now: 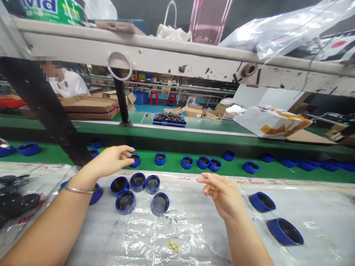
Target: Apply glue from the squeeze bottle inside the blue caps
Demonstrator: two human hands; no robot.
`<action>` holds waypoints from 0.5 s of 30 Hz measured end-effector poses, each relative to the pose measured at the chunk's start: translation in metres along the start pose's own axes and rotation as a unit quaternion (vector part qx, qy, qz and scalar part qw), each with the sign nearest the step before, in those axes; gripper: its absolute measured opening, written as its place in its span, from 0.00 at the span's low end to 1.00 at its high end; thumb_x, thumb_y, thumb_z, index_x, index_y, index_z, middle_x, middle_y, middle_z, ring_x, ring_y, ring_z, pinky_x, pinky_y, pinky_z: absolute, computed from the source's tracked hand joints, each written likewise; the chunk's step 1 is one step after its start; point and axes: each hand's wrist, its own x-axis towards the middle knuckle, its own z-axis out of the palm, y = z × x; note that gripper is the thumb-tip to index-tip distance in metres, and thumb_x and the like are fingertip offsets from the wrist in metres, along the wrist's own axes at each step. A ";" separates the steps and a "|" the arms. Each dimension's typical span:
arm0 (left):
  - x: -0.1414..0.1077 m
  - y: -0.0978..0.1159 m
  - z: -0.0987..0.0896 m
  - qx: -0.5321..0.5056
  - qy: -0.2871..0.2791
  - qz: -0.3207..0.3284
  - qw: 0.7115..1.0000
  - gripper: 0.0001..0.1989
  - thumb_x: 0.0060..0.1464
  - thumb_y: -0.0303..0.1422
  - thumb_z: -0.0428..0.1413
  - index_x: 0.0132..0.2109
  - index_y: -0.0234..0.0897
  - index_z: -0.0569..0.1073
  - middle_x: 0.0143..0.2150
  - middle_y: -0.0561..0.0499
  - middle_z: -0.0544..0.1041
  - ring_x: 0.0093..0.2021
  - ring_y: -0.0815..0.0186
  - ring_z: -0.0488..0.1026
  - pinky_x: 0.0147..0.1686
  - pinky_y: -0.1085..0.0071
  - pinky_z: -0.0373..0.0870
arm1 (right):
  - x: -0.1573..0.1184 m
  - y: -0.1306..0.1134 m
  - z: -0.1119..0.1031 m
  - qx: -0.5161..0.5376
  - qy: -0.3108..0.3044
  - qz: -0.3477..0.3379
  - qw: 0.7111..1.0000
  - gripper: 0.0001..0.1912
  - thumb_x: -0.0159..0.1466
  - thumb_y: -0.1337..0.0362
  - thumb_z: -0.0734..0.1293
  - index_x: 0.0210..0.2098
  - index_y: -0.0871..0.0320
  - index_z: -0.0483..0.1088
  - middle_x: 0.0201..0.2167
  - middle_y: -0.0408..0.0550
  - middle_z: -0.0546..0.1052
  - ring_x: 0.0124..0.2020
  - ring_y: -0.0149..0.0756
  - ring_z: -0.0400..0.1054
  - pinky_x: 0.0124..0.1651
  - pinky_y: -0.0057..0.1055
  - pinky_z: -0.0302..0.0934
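My left hand (109,161) reaches over the edge of the green conveyor belt (177,164), its fingertips just beside a blue round cap (134,160) with a black inside. It holds nothing. My right hand (222,194) hangs empty and slightly blurred above the plastic-covered table (191,236), its fingers loosely apart. Between the hands, a group of several blue caps (138,181) stands on the plastic sheet. Two larger blue caps (285,231) lie tilted to the right of my right hand. More caps sit in a scattered row along the belt.
Black round parts (16,197) lie on the plastic at the left. A dark diagonal strut (47,107) and a chipped white overhead beam (138,55) cross the view. Beyond stand a person in a white shirt (68,84), cardboard boxes (90,107) and a blue tray of dark items (169,120).
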 end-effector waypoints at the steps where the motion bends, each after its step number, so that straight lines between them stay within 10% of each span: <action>1: -0.001 -0.004 -0.002 -0.024 0.030 -0.009 0.999 0.32 0.50 0.51 0.57 0.57 0.37 0.77 0.49 0.41 0.85 0.49 0.50 0.83 0.49 0.60 0.79 | 0.009 0.012 0.002 -0.005 0.005 0.010 1.000 0.27 0.41 0.49 0.83 0.32 0.62 0.80 0.31 0.58 0.83 0.19 0.30 0.70 0.24 0.28 0.64; 8: -0.003 -0.039 0.000 -0.142 0.171 -0.084 0.971 0.25 0.45 0.47 0.63 0.47 0.36 0.79 0.37 0.45 0.86 0.36 0.54 0.80 0.31 0.66 0.76 | 0.034 0.070 0.000 -0.065 0.026 0.032 0.997 0.27 0.39 0.49 0.82 0.29 0.63 0.78 0.28 0.56 0.82 0.19 0.31 0.68 0.21 0.29 0.62; 15: 0.003 -0.063 -0.009 -0.161 0.286 -0.122 0.937 0.23 0.44 0.45 0.61 0.46 0.36 0.80 0.31 0.49 0.83 0.33 0.58 0.80 0.37 0.64 0.77 | 0.035 0.075 -0.014 -0.102 -0.002 0.033 0.994 0.28 0.43 0.48 0.83 0.35 0.63 0.80 0.30 0.55 0.83 0.21 0.33 0.69 0.24 0.31 0.65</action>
